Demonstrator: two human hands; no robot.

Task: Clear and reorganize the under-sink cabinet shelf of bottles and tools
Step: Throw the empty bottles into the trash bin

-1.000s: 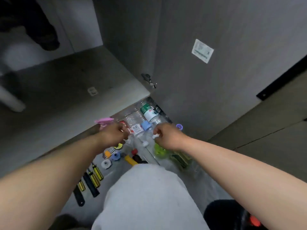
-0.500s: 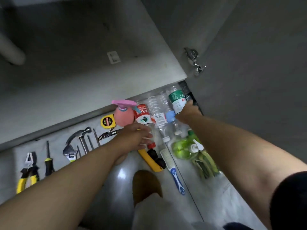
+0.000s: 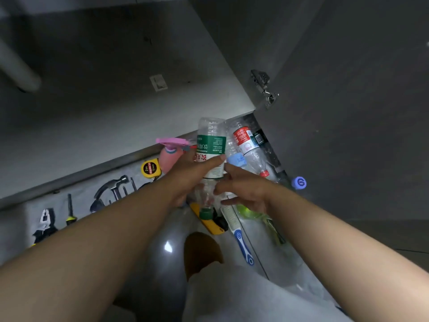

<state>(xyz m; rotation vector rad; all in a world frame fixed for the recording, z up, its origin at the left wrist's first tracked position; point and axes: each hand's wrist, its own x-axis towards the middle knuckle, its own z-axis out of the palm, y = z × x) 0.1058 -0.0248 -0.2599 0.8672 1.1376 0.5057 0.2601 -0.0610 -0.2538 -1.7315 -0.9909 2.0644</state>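
We see the green-labelled bottle [image 3: 210, 147] held over the floor clutter. Its long axis runs away from us, base toward the cabinet, green cap toward us. The left grip [image 3: 192, 180] wraps its middle. The right grip [image 3: 246, 191] is spread loose beside its neck. A pink spray bottle [image 3: 168, 156] stands just left.

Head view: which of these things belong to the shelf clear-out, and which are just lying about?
Job in hand: green-label bottle gripped by the left hand, red-label bottle, pink spray bottle, tape measure, hammer, pliers.
Lying about: door hinge, white sticker, blue round piece.
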